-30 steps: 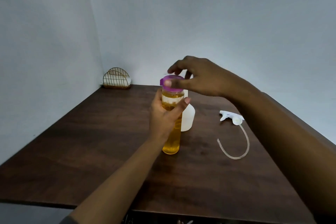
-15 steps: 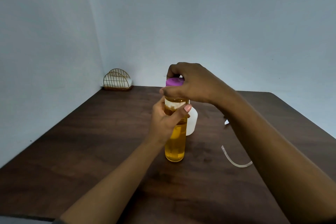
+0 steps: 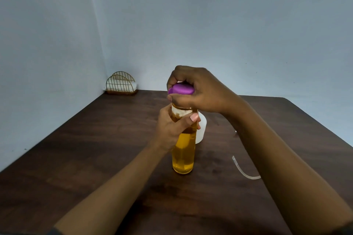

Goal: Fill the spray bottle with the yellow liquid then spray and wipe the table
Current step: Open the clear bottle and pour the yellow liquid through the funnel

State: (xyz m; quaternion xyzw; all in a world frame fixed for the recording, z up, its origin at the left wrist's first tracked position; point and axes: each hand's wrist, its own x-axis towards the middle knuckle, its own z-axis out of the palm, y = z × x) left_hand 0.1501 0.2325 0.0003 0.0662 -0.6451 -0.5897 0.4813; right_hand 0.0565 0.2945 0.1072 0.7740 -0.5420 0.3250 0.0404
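Pale blue walls are meeting in a corner behind a dark wooden table [image 3: 95, 149]. At the far left, a gold wire napkin holder [image 3: 121, 85] is sitting against the wall.

Moving toward the centre, my left hand [image 3: 170, 129] is wrapping around the upper body of a tall clear bottle of yellow liquid [image 3: 183, 153], fingers clamped on it and steadying it upright on the table. My right hand [image 3: 198, 91] is coming over the top, fingers closed around the purple cap [image 3: 182, 89], gripping it to twist it off, I judge.

Just behind the bottle, the white spray bottle [image 3: 202, 129] is standing, mostly hidden. Farther right, the clear dip tube [image 3: 242, 170] of the sprayer is lying on the table, its head hidden behind my right forearm.

I am judging the risks: if the cap gives suddenly, the full bottle could tip or slosh, and my right arm could sweep the tube away.
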